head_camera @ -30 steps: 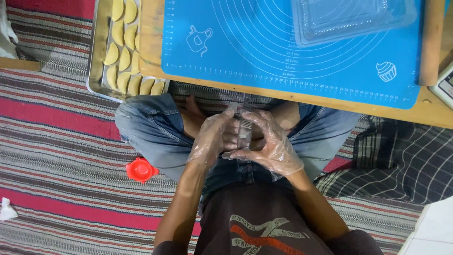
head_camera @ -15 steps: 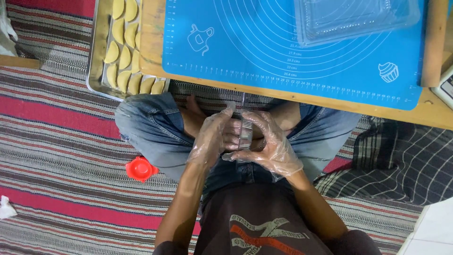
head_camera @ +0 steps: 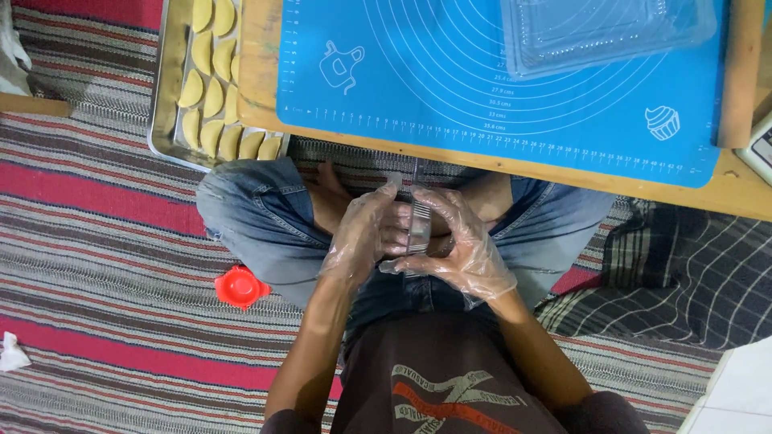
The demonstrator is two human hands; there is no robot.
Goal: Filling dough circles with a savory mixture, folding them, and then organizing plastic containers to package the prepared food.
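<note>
Both gloved hands meet over the lap, below the wooden board's (head_camera: pixel 563 173) near edge: left hand (head_camera: pixel 366 233) and right hand (head_camera: pixel 462 253) close together on a small clear ridged mould (head_camera: pixel 418 227). Folded pastries (head_camera: pixel 211 96) fill a metal tray (head_camera: pixel 161 96) beside the board's left edge.

Sitting cross-legged, both forearms angling inward and meeting over the lap. Wearing thin clear plastic gloves on both hands. Left hand (head_camera: pixel 362 233) curling in from the left side, fingers bent, thumb side pointing up. Right hand (head_camera: pixel 458 249) cupping from the right, fingers (head_camera: pixel 438 205) arching over toward the left hand, palm facing inward. Hands pressing close together, fingertips overlapping, wrists slightly bent, elbows tucked near the torso.
</note>
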